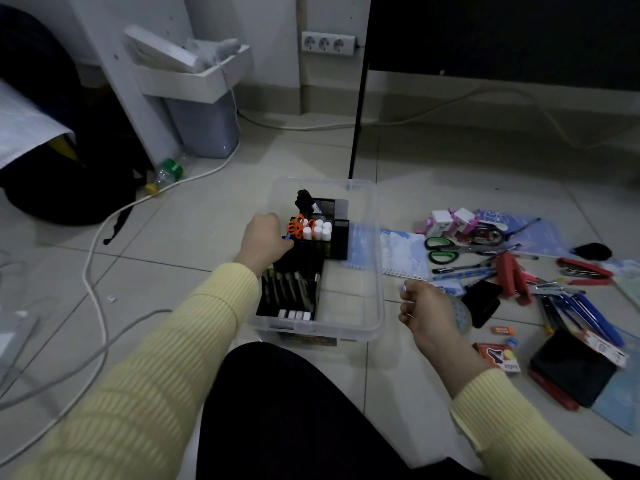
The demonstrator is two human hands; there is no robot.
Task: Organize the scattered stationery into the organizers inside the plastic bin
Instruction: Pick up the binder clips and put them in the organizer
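The left hand (265,239) reaches into the middle of the frame. Its fingers are curled and pinch a small blue piece (287,236) at the edge of a black mesh organizer (341,237). The right hand (427,313) hangs just right of the clear plastic bin (379,271), fingers curled in. It pinches a small pale thing (403,289) that is too blurred to name. Both sleeves are yellow ribbed knit.

The bin stands on the tiled floor (180,244) at centre frame. Inside, the organizer holds orange scissors (296,225) beside a cluster of white-capped sticks (318,230). Below these in the frame a row of pens (287,289) lies in a black tray, with small white blocks (294,314) at its lower end.

The rest of the stationery is scattered on the floor at the right of the frame. A blue spiral notebook (403,252) lies against the bin's wall and green scissors (441,249) just beside it. Further right are a red stapler (512,278) and a bunch of blue pens (588,313). A tape roll (462,315) shows behind the right hand, and a black pouch (571,368) lies at lower right.
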